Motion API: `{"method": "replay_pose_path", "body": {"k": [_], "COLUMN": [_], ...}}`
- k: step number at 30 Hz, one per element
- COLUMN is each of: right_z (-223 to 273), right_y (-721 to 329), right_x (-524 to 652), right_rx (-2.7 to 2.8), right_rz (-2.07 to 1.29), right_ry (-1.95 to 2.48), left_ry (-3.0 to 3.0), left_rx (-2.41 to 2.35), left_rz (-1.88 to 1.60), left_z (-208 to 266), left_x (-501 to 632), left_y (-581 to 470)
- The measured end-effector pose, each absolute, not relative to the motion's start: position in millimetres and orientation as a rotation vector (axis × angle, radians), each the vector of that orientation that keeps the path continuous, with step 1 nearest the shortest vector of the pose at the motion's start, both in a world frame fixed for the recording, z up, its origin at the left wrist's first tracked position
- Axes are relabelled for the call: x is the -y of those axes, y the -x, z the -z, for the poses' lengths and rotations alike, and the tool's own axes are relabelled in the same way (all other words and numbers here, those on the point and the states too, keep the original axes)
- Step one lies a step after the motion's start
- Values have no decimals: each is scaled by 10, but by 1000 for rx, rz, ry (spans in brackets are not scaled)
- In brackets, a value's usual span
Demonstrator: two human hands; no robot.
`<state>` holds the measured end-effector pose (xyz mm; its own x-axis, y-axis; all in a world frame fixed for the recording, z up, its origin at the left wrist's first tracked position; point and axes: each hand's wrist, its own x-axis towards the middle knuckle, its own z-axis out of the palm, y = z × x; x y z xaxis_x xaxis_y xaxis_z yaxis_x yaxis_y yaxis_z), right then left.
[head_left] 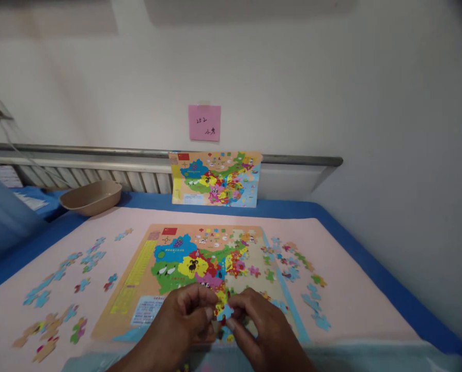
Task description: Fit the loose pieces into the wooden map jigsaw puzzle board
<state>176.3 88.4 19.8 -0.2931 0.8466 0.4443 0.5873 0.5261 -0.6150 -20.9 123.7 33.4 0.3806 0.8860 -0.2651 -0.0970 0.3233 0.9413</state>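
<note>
Clearly, the puzzle (192,266) is part built: the left side and most of the middle are filled in, while much of the right side shows bare backing (254,285) with a few scattered pieces over it. The lower middle is partly hidden by the hands. Loose pieces remain on both sides, one group (43,298) lying left on the pink cloth (355,289), another (322,322) along and beyond the right edge. A matching picture (215,181) stands behind.

A small blue-and-yellow piece (225,312) sits over the puzzle's lower middle, between the fingertips of the left hand (180,315) and right hand (260,325). Both hands are drawn into narrow pinches on it, its blue end nearer the right thumb.
</note>
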Motion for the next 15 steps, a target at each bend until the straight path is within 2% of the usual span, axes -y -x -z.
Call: {"method": "replay_pose_path", "body": {"k": [6, 15], "right_z": [-159, -183], "right_y": [-1776, -1782], "right_x": [-915, -914], "right_rx": [2000, 1985], "right_rz": [-427, -528], "right_ry": [1071, 1065], "left_ry": [-1005, -1005], "left_rx": [-900, -918], "left_rz": [-796, -806], "left_z": [-165, -319], "left_x": [-1258, -1208], "left_y": [224, 214]}}
